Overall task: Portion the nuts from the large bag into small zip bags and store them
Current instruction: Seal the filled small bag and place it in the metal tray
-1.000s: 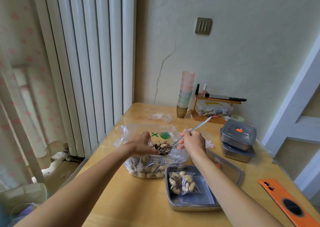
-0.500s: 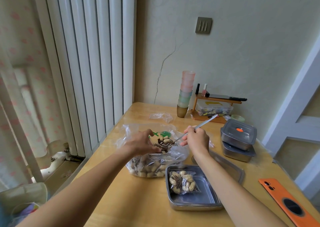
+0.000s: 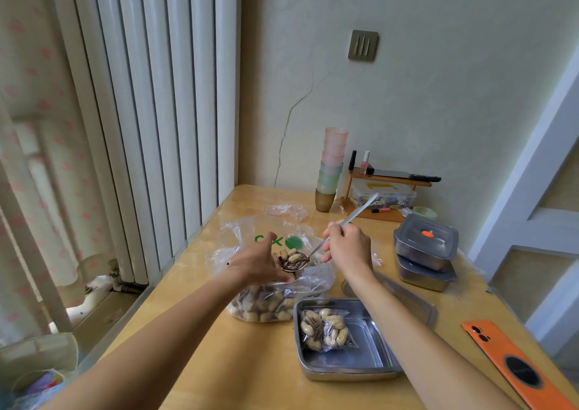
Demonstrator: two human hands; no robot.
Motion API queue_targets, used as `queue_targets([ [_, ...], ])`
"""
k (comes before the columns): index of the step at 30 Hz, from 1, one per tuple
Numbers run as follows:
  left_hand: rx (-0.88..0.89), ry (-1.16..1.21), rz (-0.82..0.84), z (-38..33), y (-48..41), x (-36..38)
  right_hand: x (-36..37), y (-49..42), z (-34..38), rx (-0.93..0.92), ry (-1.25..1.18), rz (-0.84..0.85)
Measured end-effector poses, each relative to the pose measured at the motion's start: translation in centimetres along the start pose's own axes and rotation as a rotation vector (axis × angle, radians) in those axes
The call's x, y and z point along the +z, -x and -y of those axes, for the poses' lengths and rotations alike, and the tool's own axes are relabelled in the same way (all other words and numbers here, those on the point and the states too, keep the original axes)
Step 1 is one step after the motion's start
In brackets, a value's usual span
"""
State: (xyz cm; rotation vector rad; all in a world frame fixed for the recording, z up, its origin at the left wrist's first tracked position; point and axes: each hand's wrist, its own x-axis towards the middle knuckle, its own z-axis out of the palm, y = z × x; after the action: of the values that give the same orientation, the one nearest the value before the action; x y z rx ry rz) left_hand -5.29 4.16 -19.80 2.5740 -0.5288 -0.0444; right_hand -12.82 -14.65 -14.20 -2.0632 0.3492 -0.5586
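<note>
Wooden bench [image 3: 250, 378] shoved into a corner next to white radiator fins, head cam only. One large bag [image 3: 269, 307] of nuts sits mid-bench. Left hand [image 3: 260, 267] is curled at the bag's mouth, but its back faces the camera, so I can't tell what plastic it's got hold of, if any. Right hand [image 3: 347, 249], just right of the bag, pinches one spoon [image 3: 294, 262] by the handle. The spoon's bowl, heaped with peanuts and seeds, hangs over the bag's mouth right up against the left hand. Front-right of the bag there's one open steel tray [image 3: 344, 373] with one filled small zip bag [image 3: 324, 331] in it. One flat steel lid [image 3: 418, 304] is half hidden behind the right forearm. Further right of the bag, two lidded steel boxes [image 3: 426, 246] are stacked. Behind the bag are one empty clear baggie [image 3: 285, 210] and a cup stack [image 3: 332, 171] that's too blended to count. Orange phone [image 3: 517, 369] is cut off at the frame edge.
</note>
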Motion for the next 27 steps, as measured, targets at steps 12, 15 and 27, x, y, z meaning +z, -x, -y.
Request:
queue_targets([
  [12,0.051,-0.013,0.079,0.1,0.2,0.1,0.9,-0.2,1.8,-0.259,0.194,0.105],
  [15,0.048,0.019,0.064,0.2,0.0,0.2,1.1,-0.4,2.0,-0.278,0.198,0.094],
  [27,0.066,0.244,0.066,0.2,0.1,0.7,0.6,-2.4,3.6,-0.391,0.353,0.132],
])
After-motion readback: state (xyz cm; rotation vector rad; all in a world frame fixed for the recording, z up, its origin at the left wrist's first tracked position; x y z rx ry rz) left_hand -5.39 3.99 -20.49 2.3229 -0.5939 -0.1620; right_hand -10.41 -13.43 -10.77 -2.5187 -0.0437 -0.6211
